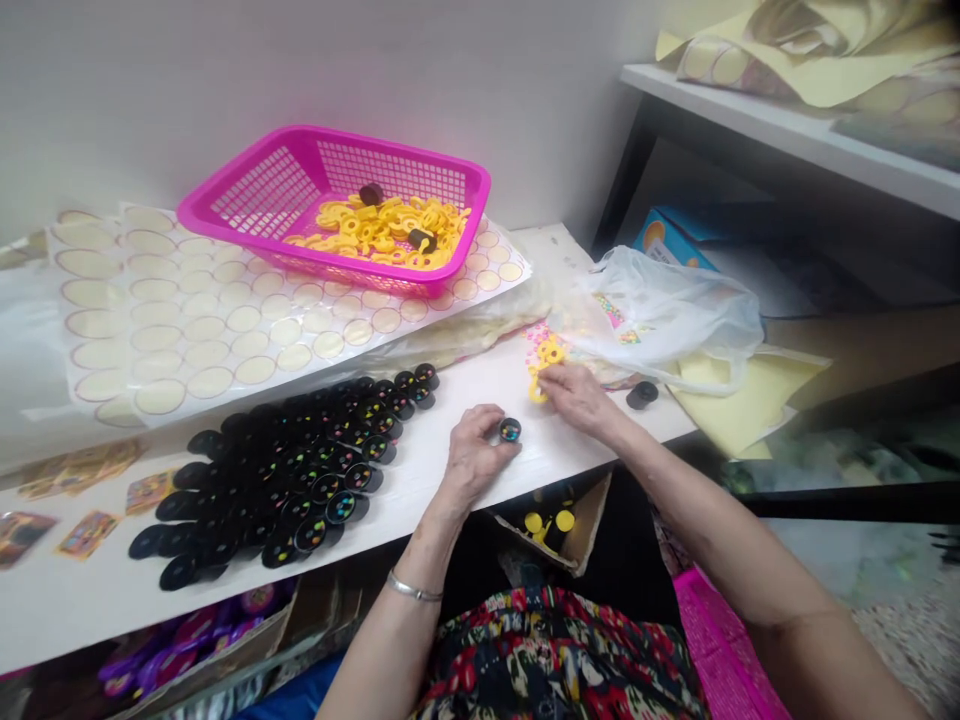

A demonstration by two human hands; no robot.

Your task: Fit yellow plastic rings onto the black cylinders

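Note:
My left hand (474, 455) is wrapped round a small black plastic cup (511, 430) at the table's front edge. Its open top faces up, and small coloured bits show inside. To the right, my right hand (577, 397) pinches a yellow plastic piece (537, 387), its fingertips closed on it. More yellow ring-shaped pieces (551, 350) lie just beyond those fingers, beside a scatter of tiny pink and green bits (537, 334). Many black cups (300, 470) stand packed in rows left of my left hand, several with coloured bits inside. A lone black piece (642, 395) sits right of my right wrist.
A pink basket (334, 262) of yellow pieces rests on sheets of round stickers (180, 330) at the back. A white plastic bag (675, 305) lies right, under a shelf (750, 115). Below the table edge is a cardboard box (592, 525) with yellow-topped pieces.

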